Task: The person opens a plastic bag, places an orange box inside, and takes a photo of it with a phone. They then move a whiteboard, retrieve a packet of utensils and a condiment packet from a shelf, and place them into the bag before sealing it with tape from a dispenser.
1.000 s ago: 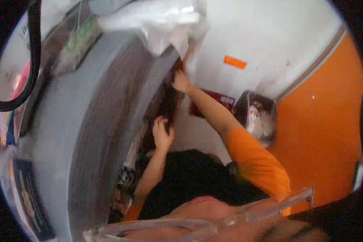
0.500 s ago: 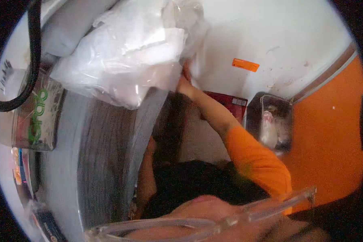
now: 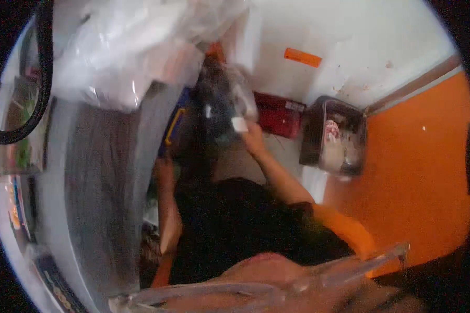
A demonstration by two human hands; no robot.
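Observation:
My right hand point(image 3: 252, 138) is closed at the side of a dark, shiny plastic-wrapped package point(image 3: 216, 112), with a small white square point(image 3: 239, 124) by the fingertips. My left hand point(image 3: 165, 168), lower down by the counter edge, is closed at the lower end of a blue packet with a yellow marking point(image 3: 176, 119). Motion smears the fingers of both hands. Above them, a large clear plastic bag with white contents point(image 3: 125, 57) lies over the far part of the grey counter point(image 3: 104, 193).
Right of my hands are a red box point(image 3: 278, 116) and a dark bin point(image 3: 310, 130) with wrappers in it. A white wall point(image 3: 344, 36) with an orange sticker point(image 3: 302, 57) rises behind. A clear container with green lettering point(image 3: 23, 148) stands at the left, near a black cable point(image 3: 46, 62).
My right hand has come back from beside the clear bag toward my body, and the dark package now shows at it. My left hand has risen into clearer view with the blue packet. The view has shifted.

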